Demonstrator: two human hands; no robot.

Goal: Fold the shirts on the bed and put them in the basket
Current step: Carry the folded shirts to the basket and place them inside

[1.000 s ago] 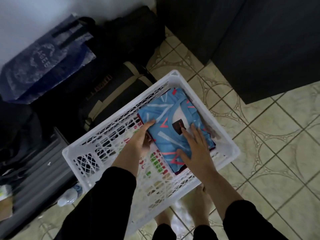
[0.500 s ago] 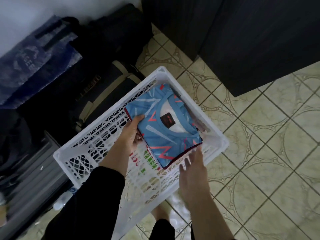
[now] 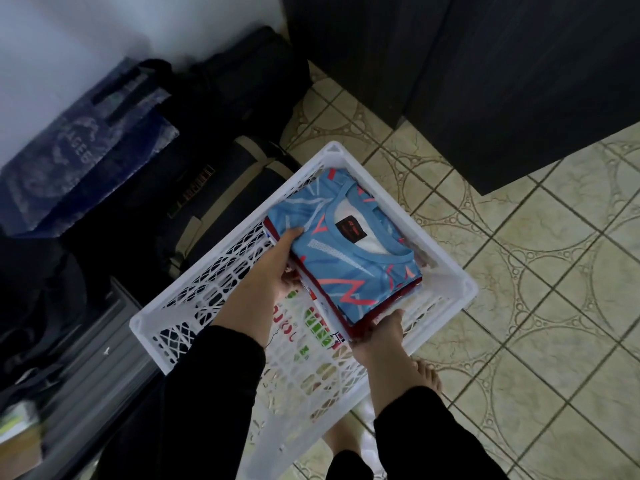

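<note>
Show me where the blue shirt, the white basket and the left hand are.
blue shirt [image 3: 349, 261]: head view, on the patterned front just below the collar.
white basket [image 3: 465, 289]: head view, on its right corner rim.
left hand [image 3: 266, 275]: head view, on the back of the hand.

Both hands grip a stack of folded shirts [image 3: 349, 258] inside the white basket [image 3: 450, 271]: left hand [image 3: 266, 282] at the left edge, right hand [image 3: 384, 332] at the near edge.

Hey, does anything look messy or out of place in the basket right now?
Nothing stands out. The folded blue patterned shirt lies neatly atop a red one in the white plastic lattice basket, both hands gripping the stack's edges.
</note>
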